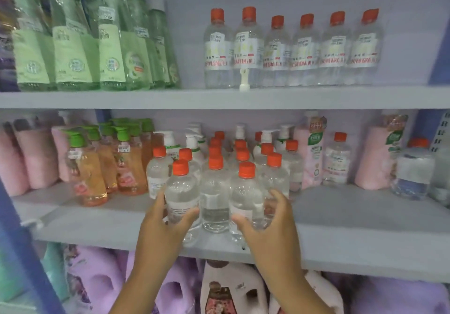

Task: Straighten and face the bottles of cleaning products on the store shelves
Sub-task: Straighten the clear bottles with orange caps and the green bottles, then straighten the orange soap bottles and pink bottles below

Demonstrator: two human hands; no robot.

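Observation:
Several clear bottles with orange caps crowd the middle shelf (365, 238). Three stand at its front edge: the left front bottle (181, 189), the middle front bottle (215, 196) and the right front bottle (246, 192). My left hand (165, 223) grips the left front bottle, thumb across its front and fingers behind its left side. My right hand (270, 223) grips the right front bottle, thumb low on its front and fingers round its right side. The middle front bottle stands between my hands. On the top shelf (219, 98) a row of the same clear bottles (292, 50) faces forward.
Orange pump bottles with green tops (107, 165) stand left of the clear group, pink refill pouches (24, 157) further left. Pink bottles (311, 153) and a clear bottle (337, 160) stand to the right. Green bottles (92, 33) fill the top left. Purple and white jugs (229, 289) sit below.

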